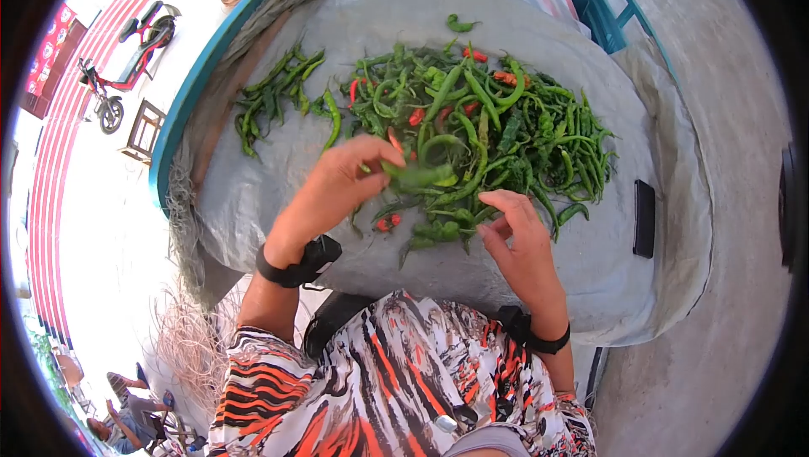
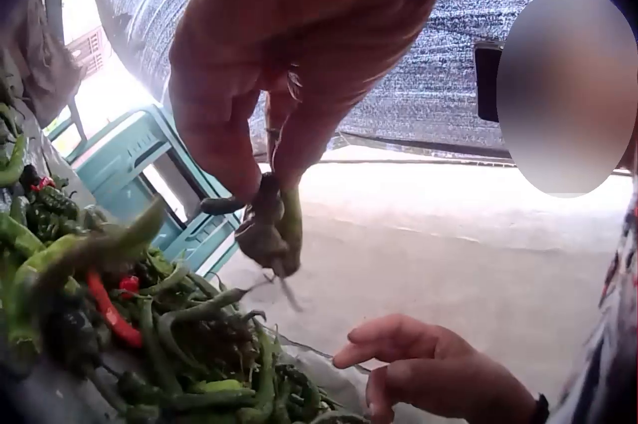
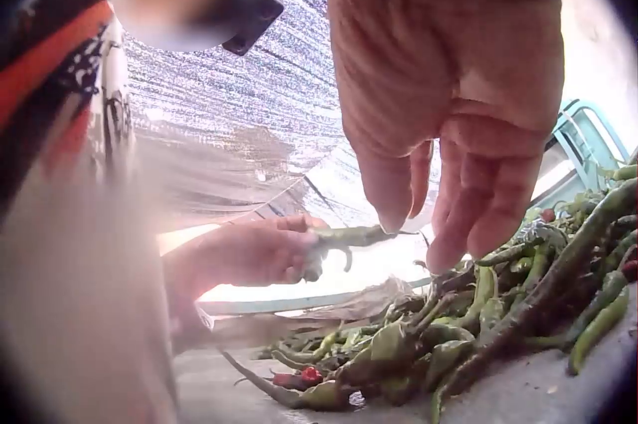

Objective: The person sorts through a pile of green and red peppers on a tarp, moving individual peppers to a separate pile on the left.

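Observation:
A big pile of green peppers (image 1: pixel 539 137) with a few red ones (image 1: pixel 417 117) lies on a grey sheet (image 1: pixel 354 27). My left hand (image 1: pixel 341 183) pinches green peppers (image 1: pixel 421 175) above the pile's near left side; in the left wrist view these peppers (image 2: pixel 284 230) hang from the thumb and fingertips of that hand (image 2: pixel 309 55). At the near edge of the pile, my right hand (image 1: pixel 524 250) hovers with fingers loosely bent and apart, and the right wrist view shows nothing between the fingers of this hand (image 3: pixel 454 95).
A smaller group of green peppers (image 1: pixel 274 94) lies at the left of the sheet. A black phone (image 1: pixel 644 219) rests at the right. One curled pepper (image 1: pixel 460 24) sits beyond the pile. The teal frame (image 1: pixel 181 120) borders the sheet's left side.

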{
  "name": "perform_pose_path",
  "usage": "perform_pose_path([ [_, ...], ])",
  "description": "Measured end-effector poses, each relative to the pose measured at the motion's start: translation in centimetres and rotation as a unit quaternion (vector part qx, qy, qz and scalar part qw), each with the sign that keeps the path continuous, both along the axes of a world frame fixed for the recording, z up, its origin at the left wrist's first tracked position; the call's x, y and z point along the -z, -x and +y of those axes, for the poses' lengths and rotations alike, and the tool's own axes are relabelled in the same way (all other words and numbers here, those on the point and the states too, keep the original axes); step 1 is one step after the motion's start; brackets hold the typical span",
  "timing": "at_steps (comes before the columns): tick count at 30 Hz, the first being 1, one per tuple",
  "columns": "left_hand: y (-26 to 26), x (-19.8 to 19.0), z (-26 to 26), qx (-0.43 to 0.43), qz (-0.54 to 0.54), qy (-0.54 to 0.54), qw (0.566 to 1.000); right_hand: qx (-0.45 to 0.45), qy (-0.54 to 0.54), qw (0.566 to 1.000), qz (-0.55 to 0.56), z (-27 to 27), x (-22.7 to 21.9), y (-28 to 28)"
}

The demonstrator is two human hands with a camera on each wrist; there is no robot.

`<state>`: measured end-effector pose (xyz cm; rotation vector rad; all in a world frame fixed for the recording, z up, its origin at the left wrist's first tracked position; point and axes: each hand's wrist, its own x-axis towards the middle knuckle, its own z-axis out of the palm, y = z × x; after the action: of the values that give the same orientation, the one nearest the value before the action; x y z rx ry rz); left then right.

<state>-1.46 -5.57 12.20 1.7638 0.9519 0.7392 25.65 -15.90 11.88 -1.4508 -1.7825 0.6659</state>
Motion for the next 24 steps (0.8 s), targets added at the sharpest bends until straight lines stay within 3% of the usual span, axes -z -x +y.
perform_pose_path([
  [1, 0.0, 0.0, 0.1, 0.037, 0.038, -0.005, 0.999, 0.003, 0.002, 1.0, 0.002, 0.0, 0.0, -0.1],
  [4, -1.5, -0.8, 0.2, -0.001, 0.074, -0.097, 0.993, 0.004, 0.004, 1.0, -0.003, 0.0, 0.3, -0.2],
  [7, -3.0, -1.0, 1.2, 0.056, 0.103, -0.109, 0.987, -0.004, 0.016, 1.0, -0.002, 0.1, 0.3, 0.0],
  [10, -5.7, 0.7, 2.3, 0.05, 0.075, -0.262, 0.961, -0.004, 0.021, 1.0, -0.01, 0.1, 0.2, 0.3],
  [13, -7.5, 1.8, 3.6, 0.08, 0.147, -0.328, 0.93, -0.003, 0.019, 1.0, -0.02, 0.0, 0.4, 0.1],
  [16, -8.7, 2.9, 4.8, 0.1, 0.183, -0.297, 0.932, 0.0, 0.021, 1.0, -0.018, -0.1, 0.7, -0.2],
  [19, -8.2, 2.3, 5.0, 0.033, 0.098, -0.345, 0.933, 0.002, 0.021, 1.0, -0.012, -0.3, 0.9, -0.8],
  [22, -6.7, -1.0, 4.0, -0.006, 0.023, -0.156, 0.987, 0.006, 0.007, 1.0, -0.01, -0.3, 1.3, -1.0],
  [23, -6.3, -1.9, 3.5, -0.029, -0.032, -0.056, 0.997, 0.006, 0.0, 1.0, -0.01, -0.2, 1.4, -1.0],
  [24, -5.8, -2.7, 3.5, -0.025, -0.043, -0.022, 0.999, 0.003, 0.001, 1.0, -0.013, -0.2, 1.4, -0.9],
])
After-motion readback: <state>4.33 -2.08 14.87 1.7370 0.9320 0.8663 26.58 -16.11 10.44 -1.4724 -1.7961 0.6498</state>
